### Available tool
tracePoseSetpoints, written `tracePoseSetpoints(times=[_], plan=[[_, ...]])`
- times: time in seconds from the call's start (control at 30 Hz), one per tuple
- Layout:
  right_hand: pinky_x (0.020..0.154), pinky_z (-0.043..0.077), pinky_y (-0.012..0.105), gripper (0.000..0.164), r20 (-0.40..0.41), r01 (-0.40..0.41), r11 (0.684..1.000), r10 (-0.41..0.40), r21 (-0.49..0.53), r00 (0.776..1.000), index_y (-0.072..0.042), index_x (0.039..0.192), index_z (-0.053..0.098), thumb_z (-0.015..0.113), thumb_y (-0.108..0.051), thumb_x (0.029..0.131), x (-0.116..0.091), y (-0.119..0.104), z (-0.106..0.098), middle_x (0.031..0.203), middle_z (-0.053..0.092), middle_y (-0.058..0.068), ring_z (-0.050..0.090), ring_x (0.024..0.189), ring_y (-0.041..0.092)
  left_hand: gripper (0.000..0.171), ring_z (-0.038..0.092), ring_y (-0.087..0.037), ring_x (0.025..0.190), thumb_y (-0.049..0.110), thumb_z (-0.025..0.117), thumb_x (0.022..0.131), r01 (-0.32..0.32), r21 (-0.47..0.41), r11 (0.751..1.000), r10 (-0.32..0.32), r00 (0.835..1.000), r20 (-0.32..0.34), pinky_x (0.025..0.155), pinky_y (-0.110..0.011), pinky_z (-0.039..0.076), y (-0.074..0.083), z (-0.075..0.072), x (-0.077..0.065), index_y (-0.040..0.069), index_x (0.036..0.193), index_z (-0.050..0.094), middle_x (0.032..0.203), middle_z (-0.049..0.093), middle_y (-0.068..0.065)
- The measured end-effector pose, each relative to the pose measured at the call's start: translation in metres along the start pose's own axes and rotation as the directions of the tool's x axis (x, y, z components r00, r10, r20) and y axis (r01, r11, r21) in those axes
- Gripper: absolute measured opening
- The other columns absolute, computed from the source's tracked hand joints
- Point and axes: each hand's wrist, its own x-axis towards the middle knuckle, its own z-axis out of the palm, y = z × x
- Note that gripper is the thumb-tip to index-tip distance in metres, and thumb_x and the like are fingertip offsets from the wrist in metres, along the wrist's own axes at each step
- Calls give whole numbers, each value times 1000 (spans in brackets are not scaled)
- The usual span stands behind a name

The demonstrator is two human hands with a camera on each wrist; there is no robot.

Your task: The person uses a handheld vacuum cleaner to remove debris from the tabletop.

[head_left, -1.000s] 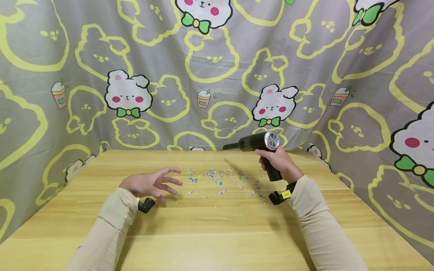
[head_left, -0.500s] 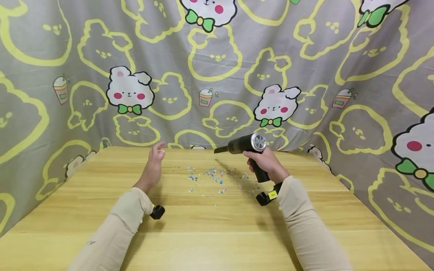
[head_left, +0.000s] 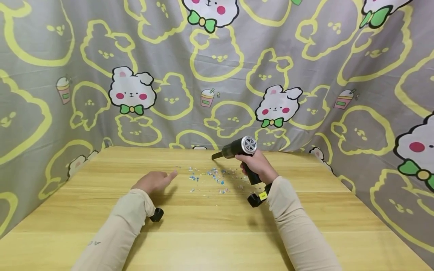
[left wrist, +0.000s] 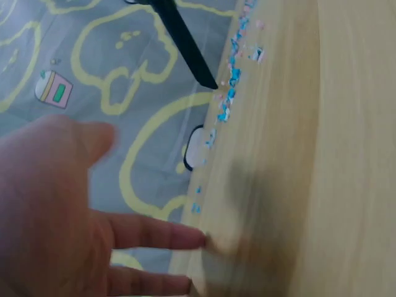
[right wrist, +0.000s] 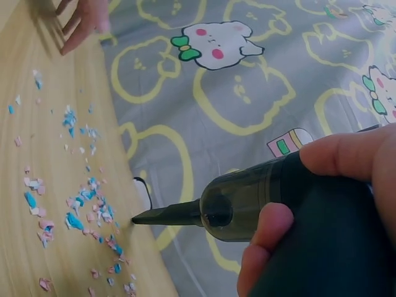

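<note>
My right hand [head_left: 260, 165] grips the handle of a black handheld vacuum cleaner [head_left: 234, 149] with a silver vented end. Its narrow nozzle [right wrist: 167, 215] slants down to the left, the tip close to the table beyond the scraps; contact cannot be made out. Small blue, pink and white paper-like scraps [head_left: 222, 182] lie scattered between the hands. My left hand [head_left: 154, 182] holds nothing and hovers left of the scraps. In the left wrist view its fingers [left wrist: 154, 232] extend toward the tabletop, near a few blue bits. Part of the left hand is cut off there.
A wood-grain table [head_left: 203, 241] spreads under both arms. Behind it and at both sides hangs a grey curtain [head_left: 176, 52] with yellow outlines and white cartoon animals. Black cameras sit at the left wrist [head_left: 157, 215] and right wrist [head_left: 255, 200].
The vacuum cleaner has moved left and its nozzle has dipped toward the table. My left hand swung up and away, then came back down beside the scraps.
</note>
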Motion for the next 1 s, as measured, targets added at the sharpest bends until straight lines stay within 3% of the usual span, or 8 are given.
tracePoseSetpoints(times=[0.1,0.2,0.67,1.0], plan=[[49,46,29,37,-1,-5,1000,5,5,1000,-12,122,49,65,-21,89,1,1,-1,81,55,16,51,53,17,56,49,-47,117,46,54,94,-20,66,998,20,1000,3,96,-57,42,0,0,-3,-3,123,56,127,55,-28],[49,46,29,39,12,-3,1000,3,0,1000,-12,124,48,65,-21,90,2,1,-1,80,55,16,51,54,17,53,51,-45,114,37,70,84,-21,93,995,22,1000,-9,92,-56,45,0,0,-5,-2,118,57,124,57,-27],[50,48,30,39,32,-5,1000,5,1,999,-10,122,48,66,-23,89,-1,1,-3,72,55,11,51,51,18,49,52,-44,114,35,72,83,-10,56,998,11,1000,-22,92,-56,45,0,3,-1,1,115,58,124,58,-26],[50,47,33,40,99,80,996,-84,39,991,-12,124,48,65,-22,90,-4,-3,5,69,54,11,50,49,18,49,51,-42,114,35,72,83,6,58,998,-4,1000,-26,93,-54,45,0,6,-3,1,114,59,123,58,-24]])
